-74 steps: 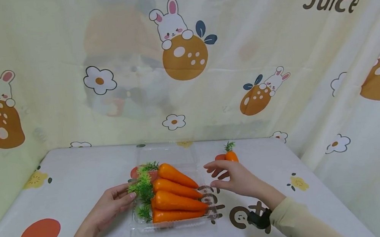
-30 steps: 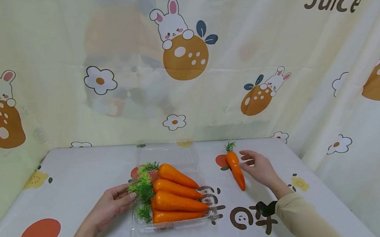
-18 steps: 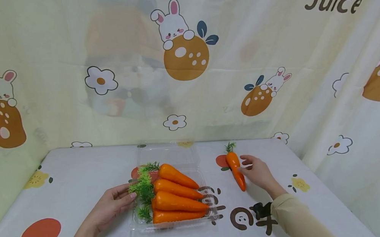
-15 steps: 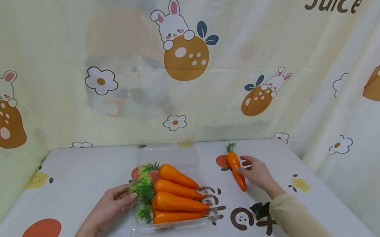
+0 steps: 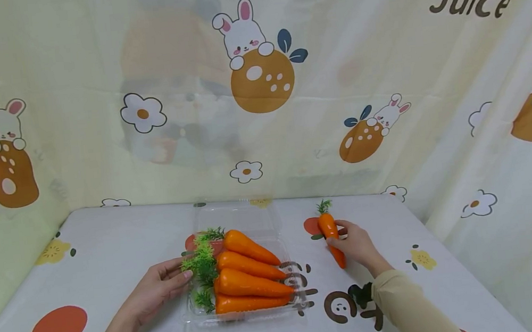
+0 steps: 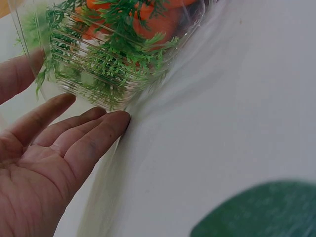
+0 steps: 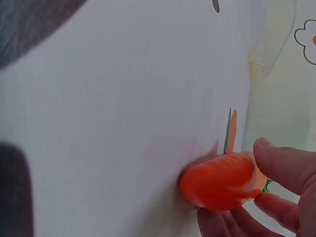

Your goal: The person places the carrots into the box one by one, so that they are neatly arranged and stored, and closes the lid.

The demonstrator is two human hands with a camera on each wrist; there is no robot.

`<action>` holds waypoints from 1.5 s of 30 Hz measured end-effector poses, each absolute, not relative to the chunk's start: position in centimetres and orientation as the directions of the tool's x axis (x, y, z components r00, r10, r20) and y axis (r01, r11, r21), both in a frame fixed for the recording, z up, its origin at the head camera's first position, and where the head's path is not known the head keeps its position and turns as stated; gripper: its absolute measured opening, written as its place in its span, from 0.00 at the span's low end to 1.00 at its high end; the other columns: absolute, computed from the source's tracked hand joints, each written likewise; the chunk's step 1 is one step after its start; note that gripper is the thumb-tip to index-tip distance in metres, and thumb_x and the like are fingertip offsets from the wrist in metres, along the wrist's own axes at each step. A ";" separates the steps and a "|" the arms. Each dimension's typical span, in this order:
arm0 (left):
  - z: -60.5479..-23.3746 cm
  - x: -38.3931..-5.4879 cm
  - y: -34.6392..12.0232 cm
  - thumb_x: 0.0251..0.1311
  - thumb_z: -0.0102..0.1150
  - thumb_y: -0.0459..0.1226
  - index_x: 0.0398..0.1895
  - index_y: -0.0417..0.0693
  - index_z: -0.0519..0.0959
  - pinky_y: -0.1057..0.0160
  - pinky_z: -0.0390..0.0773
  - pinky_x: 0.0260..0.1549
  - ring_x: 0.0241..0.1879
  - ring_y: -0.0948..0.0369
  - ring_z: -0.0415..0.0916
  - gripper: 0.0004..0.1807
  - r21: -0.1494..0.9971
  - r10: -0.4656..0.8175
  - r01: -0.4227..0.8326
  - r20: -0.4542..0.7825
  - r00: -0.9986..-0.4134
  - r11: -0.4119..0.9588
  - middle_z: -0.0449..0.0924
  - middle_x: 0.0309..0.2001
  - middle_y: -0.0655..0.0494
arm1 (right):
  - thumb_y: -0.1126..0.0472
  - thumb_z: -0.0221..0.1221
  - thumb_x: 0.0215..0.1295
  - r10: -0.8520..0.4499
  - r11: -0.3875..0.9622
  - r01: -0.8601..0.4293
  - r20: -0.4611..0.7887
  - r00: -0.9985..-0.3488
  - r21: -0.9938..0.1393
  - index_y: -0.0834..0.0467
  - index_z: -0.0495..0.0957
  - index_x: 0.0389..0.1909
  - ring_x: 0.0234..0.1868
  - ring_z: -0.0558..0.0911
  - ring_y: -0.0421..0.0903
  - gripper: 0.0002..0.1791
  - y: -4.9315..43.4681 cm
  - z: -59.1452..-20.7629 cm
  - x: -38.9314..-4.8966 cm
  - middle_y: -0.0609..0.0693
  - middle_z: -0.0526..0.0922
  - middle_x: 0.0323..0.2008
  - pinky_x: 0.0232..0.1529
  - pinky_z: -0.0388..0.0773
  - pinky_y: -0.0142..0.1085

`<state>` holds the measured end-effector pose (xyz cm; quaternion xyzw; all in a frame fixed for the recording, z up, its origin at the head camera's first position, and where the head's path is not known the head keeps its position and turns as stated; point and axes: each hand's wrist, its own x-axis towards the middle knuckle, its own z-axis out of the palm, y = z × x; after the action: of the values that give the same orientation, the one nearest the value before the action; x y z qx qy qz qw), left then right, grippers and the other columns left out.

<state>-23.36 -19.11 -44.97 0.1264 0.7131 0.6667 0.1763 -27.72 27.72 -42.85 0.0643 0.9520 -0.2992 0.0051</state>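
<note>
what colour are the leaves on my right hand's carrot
Green leaves, clearest in the head view.

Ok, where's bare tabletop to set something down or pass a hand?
Widest: the tablecloth left of the left hand, out to the table's edge. Also right of the right hand. A narrower lane runs between the clear container and the held carrot. Crowded: the container's base, filled with packed carrots and greens.

The right hand [image 5: 357,245] hides part of the lone carrot [image 5: 328,225]. The left wrist view's edge crops the clear box [image 6: 88,81].
</note>
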 end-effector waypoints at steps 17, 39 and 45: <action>-45.0 -23.4 -19.1 0.73 0.58 0.38 0.74 0.23 0.58 0.62 0.84 0.56 0.62 0.55 0.79 0.36 0.996 0.418 -0.054 -0.081 -0.905 0.075 0.69 0.69 0.27 | 0.60 0.65 0.67 0.137 0.813 0.146 -0.058 -0.989 -0.563 0.67 0.65 0.72 0.49 0.82 0.59 0.36 27.5 -42.9 -27.7 0.70 0.79 0.57 0.48 0.88 0.47; -45.0 -23.3 -19.1 0.73 0.59 0.39 0.74 0.22 0.57 0.61 0.84 0.57 0.61 0.57 0.80 0.38 0.996 0.428 -0.056 -0.082 -0.900 0.072 0.69 0.69 0.27 | 0.58 0.64 0.68 0.136 0.802 0.152 -0.071 -0.988 -0.578 0.66 0.65 0.73 0.53 0.81 0.62 0.36 28.3 -41.9 -26.8 0.70 0.78 0.60 0.50 0.88 0.47; -45.1 -23.4 -19.2 0.73 0.58 0.39 0.74 0.23 0.57 0.61 0.84 0.57 0.60 0.58 0.80 0.37 0.996 0.428 -0.056 -0.080 -0.900 0.067 0.69 0.69 0.27 | 0.59 0.64 0.68 0.112 0.807 0.120 -0.050 -0.992 -0.579 0.65 0.65 0.73 0.53 0.81 0.61 0.35 28.9 -41.6 -26.7 0.70 0.78 0.60 0.49 0.88 0.45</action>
<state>-23.36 -19.17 -45.06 0.1312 0.7076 0.6704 0.1806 -26.72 28.89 -41.59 0.0609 0.9504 -0.3049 0.0067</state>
